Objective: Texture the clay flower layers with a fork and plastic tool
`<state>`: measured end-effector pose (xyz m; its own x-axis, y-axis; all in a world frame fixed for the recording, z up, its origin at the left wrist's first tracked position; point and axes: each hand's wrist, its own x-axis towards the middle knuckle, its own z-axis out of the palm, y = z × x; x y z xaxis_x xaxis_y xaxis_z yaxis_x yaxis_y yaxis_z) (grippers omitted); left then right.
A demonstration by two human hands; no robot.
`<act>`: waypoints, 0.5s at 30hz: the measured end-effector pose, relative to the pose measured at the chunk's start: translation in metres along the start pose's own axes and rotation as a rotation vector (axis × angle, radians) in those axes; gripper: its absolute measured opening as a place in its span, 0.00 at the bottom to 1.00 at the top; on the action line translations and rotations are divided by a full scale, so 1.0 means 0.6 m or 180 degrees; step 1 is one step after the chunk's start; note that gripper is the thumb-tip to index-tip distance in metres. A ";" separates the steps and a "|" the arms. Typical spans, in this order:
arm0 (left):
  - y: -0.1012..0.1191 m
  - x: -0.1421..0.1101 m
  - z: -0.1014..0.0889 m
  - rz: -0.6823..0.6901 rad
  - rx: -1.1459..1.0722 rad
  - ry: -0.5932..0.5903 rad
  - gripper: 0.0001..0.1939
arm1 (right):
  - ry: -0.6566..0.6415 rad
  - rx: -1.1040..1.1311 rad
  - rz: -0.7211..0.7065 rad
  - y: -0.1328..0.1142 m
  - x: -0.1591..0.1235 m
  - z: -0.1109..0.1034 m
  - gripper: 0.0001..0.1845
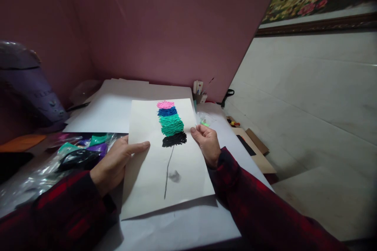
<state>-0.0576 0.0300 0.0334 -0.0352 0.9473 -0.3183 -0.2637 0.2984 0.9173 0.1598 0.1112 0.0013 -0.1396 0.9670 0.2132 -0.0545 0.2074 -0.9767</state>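
Observation:
I hold a white sheet of paper (153, 172) slightly lifted over the table (182, 227). On it is a stack of textured bands (171, 123), pink, blue, green and black, above a thin black line and a grey smudge. My left hand (116, 162) grips the sheet's left edge, thumb lying on top. At the right edge my right hand (207, 143) pinches the paper with its fingers closed. Both sleeves are red and black.
Clear plastic bags of green, purple and black material (79, 153) lie to the left. More white sheets (108, 110) lie behind. A purple appliance (26, 86) stands far left. Small containers (198, 90) and scissors (228, 94) are at the back; cardboard pieces (256, 149) lie right.

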 end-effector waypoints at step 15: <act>0.001 -0.002 -0.001 0.0031 0.0161 0.0065 0.16 | -0.0082 -0.0150 0.0007 -0.006 0.000 0.003 0.18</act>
<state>-0.0581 0.0289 0.0344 -0.0573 0.9478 -0.3136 -0.2142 0.2951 0.9311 0.1580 0.1098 0.0050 -0.1649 0.9635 0.2109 -0.0076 0.2126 -0.9771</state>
